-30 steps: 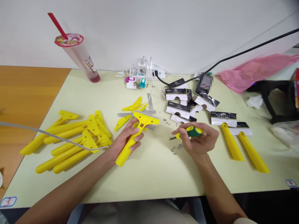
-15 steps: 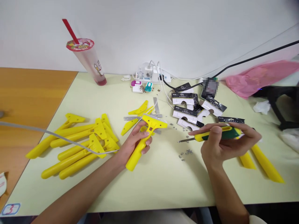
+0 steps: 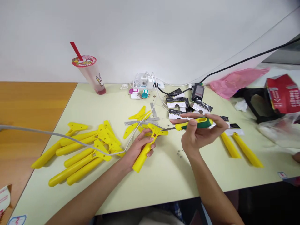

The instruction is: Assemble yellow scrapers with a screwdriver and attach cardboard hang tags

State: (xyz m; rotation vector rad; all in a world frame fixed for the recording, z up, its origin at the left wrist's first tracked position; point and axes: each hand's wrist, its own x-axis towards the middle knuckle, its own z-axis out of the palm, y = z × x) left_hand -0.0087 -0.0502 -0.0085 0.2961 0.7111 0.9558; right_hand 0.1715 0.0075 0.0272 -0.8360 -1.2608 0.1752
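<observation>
My left hand (image 3: 138,148) is wrapped round the handle of a yellow scraper (image 3: 143,156), whose wide head points away from me. Between the fingers of my right hand (image 3: 197,134) lies a green and yellow screwdriver (image 3: 199,122), held almost level. Its tip reaches the right side of the scraper's head; whether a screw sits there is too small to tell. Small screws (image 3: 179,153) are scattered on the table right of the scraper. Behind the head lie loose yellow blade covers (image 3: 130,130) and flat metal blades (image 3: 153,109).
Several yellow scraper handles (image 3: 77,150) are piled at left, with a white cable (image 3: 58,135) across them. A drink cup (image 3: 92,76) stands behind. Black and white cards (image 3: 177,102), a power strip (image 3: 150,83) and a pink bag (image 3: 234,82) lie toward the wall. Two yellow handles (image 3: 247,151) lie at right.
My right hand has moved left with the screwdriver, bringing its tip from over the screws to the scraper's head. The view has shifted, showing more of the right side.
</observation>
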